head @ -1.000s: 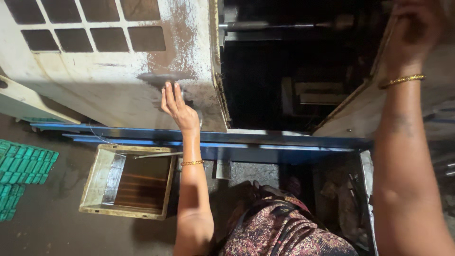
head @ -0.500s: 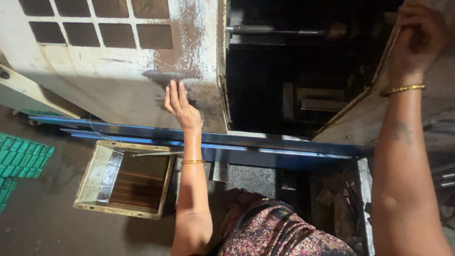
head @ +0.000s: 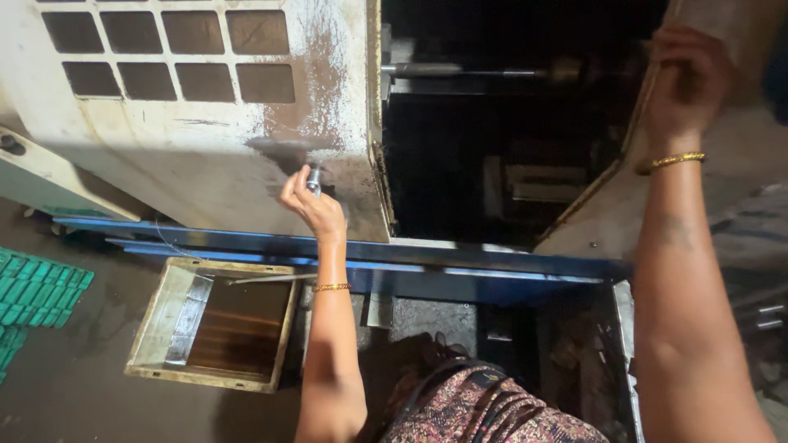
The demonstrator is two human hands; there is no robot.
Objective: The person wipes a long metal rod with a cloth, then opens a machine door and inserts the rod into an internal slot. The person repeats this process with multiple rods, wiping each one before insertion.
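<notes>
Left hand (head: 310,205) is raised, arm extended, fingers pinching a small metal cylinder (head: 313,178) against the stained machine door (head: 205,148). Right hand (head: 685,82), arm lifted high, is clenched on the open door's edge (head: 648,107).

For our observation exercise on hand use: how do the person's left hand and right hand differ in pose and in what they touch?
The left hand sits lower, against the dirty white machine door, pinching a small shiny metal piece; the right hand reaches higher, gripping the edge of the slanted panel. The left hand's fingers curl round a small thing; the right hand's wrap an edge. Both wrists wear a gold bangle.
</notes>
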